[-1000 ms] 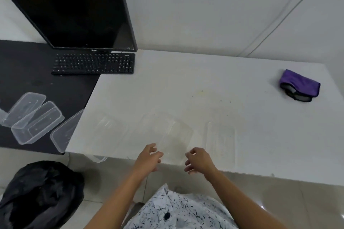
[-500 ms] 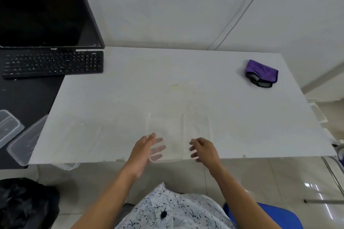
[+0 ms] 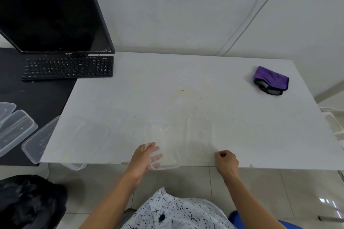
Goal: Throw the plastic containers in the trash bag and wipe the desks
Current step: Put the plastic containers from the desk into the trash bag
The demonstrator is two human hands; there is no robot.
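A clear plastic container (image 3: 165, 147) sits at the white desk's (image 3: 186, 98) front edge. My left hand (image 3: 144, 158) grips its near left corner, fingers seen through the plastic. A clear lid (image 3: 200, 135) lies flat just right of it. My right hand (image 3: 226, 161) has its fingers curled at the desk edge by the lid's near right corner; whether it pinches the lid is unclear. Another clear container (image 3: 83, 141) overhangs the desk's front left. More clear containers (image 3: 16, 132) lie on the black desk (image 3: 37, 98). The black trash bag (image 3: 31, 202) sits on the floor at lower left.
A black monitor (image 3: 52, 16) and keyboard (image 3: 68, 68) stand at the back left. A purple cloth (image 3: 270, 80) lies at the white desk's back right. Yellowish stains mark the desk's middle. A white wall runs behind.
My left hand has closed round the container's corner. My right hand has moved right to the lid's near corner and curled its fingers. The camera view shifted slightly.
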